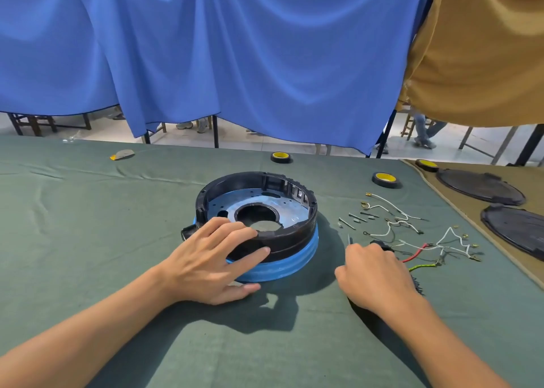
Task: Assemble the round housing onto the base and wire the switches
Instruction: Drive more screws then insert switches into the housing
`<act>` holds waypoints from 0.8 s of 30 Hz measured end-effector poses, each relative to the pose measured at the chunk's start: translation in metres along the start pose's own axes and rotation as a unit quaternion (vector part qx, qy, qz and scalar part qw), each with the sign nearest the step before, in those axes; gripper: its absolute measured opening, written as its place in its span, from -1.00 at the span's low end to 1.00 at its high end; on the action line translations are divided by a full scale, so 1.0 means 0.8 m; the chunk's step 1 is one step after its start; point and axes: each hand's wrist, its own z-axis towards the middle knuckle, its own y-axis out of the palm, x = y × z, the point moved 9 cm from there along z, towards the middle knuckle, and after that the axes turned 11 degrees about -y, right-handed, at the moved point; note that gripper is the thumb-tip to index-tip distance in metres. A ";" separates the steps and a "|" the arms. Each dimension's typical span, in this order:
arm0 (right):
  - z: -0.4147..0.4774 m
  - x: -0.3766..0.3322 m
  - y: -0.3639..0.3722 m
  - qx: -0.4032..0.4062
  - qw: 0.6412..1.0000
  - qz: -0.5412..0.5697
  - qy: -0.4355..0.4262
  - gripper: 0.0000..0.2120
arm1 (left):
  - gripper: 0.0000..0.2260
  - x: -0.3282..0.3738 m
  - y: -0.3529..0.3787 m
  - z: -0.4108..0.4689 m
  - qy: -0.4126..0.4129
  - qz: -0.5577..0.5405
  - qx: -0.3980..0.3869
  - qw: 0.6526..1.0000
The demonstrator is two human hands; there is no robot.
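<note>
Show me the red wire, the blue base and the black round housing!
red wire (415,253): head view, the middle of its red length.
blue base (281,267): head view, its front wall below the housing.
black round housing (294,240): head view, its front rim.

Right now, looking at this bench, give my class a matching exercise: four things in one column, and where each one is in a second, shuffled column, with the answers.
Things
1. left hand
2. right hand
3. round housing
4. black covers

Places
A. lying on the tan mat
B. sitting on the blue base
C. curled on a black part beside the wires
D. fingers resting on the housing's near rim

Pairs: 1-D, 2-C, 3-B, 4-A
</note>
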 end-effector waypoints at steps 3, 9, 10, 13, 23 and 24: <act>0.001 -0.001 0.001 -0.007 1.000 -0.003 0.002 -0.85 | -0.63 0.000 -0.002 0.002 -0.011 -0.005 0.012 1.000; -0.002 -0.005 -0.021 0.025 0.998 -0.056 0.005 -0.83 | -0.65 -0.029 -0.011 -0.006 -0.160 -0.053 0.053 0.984; -0.001 -0.008 -0.030 0.055 0.997 -0.058 0.005 -0.81 | -0.68 -0.034 -0.011 -0.009 -0.184 -0.052 0.053 0.980; 0.007 -0.022 -0.053 0.162 0.984 0.063 -0.030 -0.77 | -0.72 -0.038 -0.007 -0.013 -0.213 -0.054 0.041 0.975; 0.066 -0.020 0.003 0.194 0.833 0.504 0.121 -0.58 | -0.80 -0.030 -0.016 -0.009 -0.270 -0.093 0.073 0.956; 0.072 -0.021 0.007 0.192 0.823 0.519 0.130 -0.55 | -0.76 -0.032 -0.018 -0.009 -0.310 -0.090 0.084 0.943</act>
